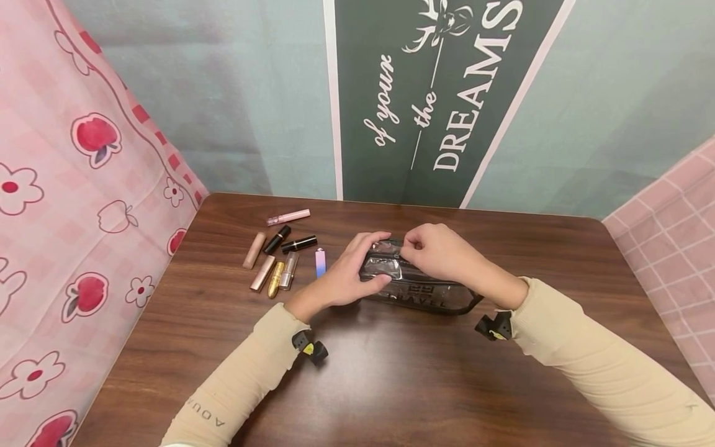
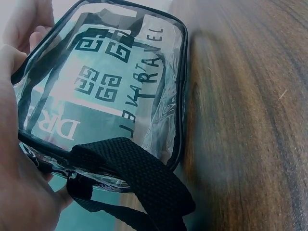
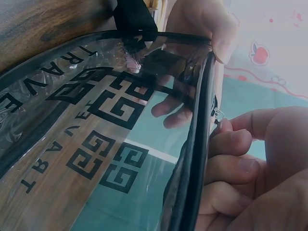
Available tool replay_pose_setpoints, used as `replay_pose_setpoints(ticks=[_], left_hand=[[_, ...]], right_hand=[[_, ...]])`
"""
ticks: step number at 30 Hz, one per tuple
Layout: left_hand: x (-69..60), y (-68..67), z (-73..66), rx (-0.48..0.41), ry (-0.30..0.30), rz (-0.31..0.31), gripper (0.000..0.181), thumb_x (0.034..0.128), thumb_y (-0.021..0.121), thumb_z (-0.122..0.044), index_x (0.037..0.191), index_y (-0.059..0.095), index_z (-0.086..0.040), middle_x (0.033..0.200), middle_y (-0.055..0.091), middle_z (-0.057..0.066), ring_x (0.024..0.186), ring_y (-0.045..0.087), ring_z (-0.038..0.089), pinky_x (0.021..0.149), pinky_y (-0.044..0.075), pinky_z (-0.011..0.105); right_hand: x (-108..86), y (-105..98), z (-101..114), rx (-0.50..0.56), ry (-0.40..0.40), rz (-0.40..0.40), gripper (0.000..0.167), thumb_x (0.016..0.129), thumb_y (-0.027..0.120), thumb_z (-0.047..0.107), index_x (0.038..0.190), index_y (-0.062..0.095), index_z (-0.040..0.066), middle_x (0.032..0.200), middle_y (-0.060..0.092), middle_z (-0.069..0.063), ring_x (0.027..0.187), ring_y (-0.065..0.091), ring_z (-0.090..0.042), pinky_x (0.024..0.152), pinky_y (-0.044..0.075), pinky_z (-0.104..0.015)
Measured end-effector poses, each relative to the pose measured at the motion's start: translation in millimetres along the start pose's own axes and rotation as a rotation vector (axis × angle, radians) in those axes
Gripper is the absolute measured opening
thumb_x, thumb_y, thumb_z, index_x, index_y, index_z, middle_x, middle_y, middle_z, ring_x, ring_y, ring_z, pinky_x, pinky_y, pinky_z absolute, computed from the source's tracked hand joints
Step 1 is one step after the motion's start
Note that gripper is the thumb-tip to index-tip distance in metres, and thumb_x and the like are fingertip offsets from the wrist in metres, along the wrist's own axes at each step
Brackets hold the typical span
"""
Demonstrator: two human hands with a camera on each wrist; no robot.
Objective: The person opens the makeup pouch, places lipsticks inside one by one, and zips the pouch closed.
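A clear travel bag [image 1: 427, 297] with black trim and printed black lettering stands upright on the table. My left hand [image 1: 347, 273] grips its left end, thumb on the near side and fingers over the far side. At the top edge, my right hand [image 1: 444, 253] pinches the zipper pull [image 3: 218, 118] between thumb and index finger. A black webbing strap [image 2: 139, 168] hangs off the bag's left end in the left wrist view. Through the clear plastic, no contents can be made out.
Left of the bag lie several lip products: a pink lip gloss tube [image 1: 288, 216], black lipsticks [image 1: 299, 243], rose-coloured tubes [image 1: 262, 273], a gold tube [image 1: 275, 279] and a pink-to-blue one [image 1: 320, 263]. A fabric wall hanging [image 1: 268, 112] borders the wooden table's [image 1: 357, 397] far edge.
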State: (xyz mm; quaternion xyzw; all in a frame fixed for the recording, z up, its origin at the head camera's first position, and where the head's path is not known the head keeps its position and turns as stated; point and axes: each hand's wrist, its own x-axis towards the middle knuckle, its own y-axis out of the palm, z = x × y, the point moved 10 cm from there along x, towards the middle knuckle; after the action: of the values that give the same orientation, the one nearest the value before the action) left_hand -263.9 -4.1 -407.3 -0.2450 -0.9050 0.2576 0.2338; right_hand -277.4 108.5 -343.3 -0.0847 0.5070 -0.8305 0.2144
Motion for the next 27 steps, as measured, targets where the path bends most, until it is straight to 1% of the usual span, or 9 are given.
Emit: replay_pose_setpoints(ticks=[4, 13, 18, 27], left_hand=[[-0.2, 0.8, 0.7, 0.000, -0.012, 0.008, 0.075, 0.0900, 0.070, -0.037, 0.154, 0.035, -0.020, 0.146, 0.040, 0.008, 0.130, 0.043, 0.021, 0.110, 0.038, 0.043], [-0.1, 0.7, 0.1, 0.003, -0.003, -0.001, 0.073, 0.0902, 0.070, -0.034, 0.153, 0.036, -0.019, 0.147, 0.041, 0.009, 0.129, 0.045, 0.021, 0.109, 0.039, 0.042], [0.7, 0.7, 1.2, -0.003, -0.010, 0.002, 0.074, 0.0901, 0.069, -0.036, 0.153, 0.036, -0.018, 0.147, 0.041, 0.008, 0.130, 0.045, 0.020, 0.110, 0.039, 0.042], [1.7, 0.7, 1.9, -0.005, -0.029, 0.006, 0.074, 0.0903, 0.071, -0.035, 0.154, 0.036, -0.019, 0.147, 0.041, 0.008, 0.129, 0.046, 0.021, 0.109, 0.040, 0.043]], right_hand=[[-0.7, 0.4, 0.4, 0.002, -0.007, -0.003, 0.028, 0.092, 0.057, 0.013, 0.064, 0.059, 0.016, 0.056, 0.046, 0.005, 0.058, 0.047, -0.014, 0.055, 0.034, -0.030], [-3.1, -1.6, 0.6, -0.002, -0.018, -0.011, 0.028, 0.092, 0.057, 0.013, 0.064, 0.058, 0.016, 0.056, 0.045, 0.006, 0.058, 0.046, -0.014, 0.055, 0.034, -0.031], [-3.8, -2.8, 0.1, -0.010, -0.023, -0.012, 0.028, 0.091, 0.057, 0.012, 0.064, 0.057, 0.017, 0.055, 0.044, 0.006, 0.057, 0.046, -0.013, 0.055, 0.033, -0.031], [-2.5, -2.3, -4.7, -0.024, -0.010, -0.011, 0.028, 0.091, 0.057, 0.013, 0.063, 0.056, 0.017, 0.055, 0.044, 0.006, 0.057, 0.047, -0.014, 0.055, 0.034, -0.030]])
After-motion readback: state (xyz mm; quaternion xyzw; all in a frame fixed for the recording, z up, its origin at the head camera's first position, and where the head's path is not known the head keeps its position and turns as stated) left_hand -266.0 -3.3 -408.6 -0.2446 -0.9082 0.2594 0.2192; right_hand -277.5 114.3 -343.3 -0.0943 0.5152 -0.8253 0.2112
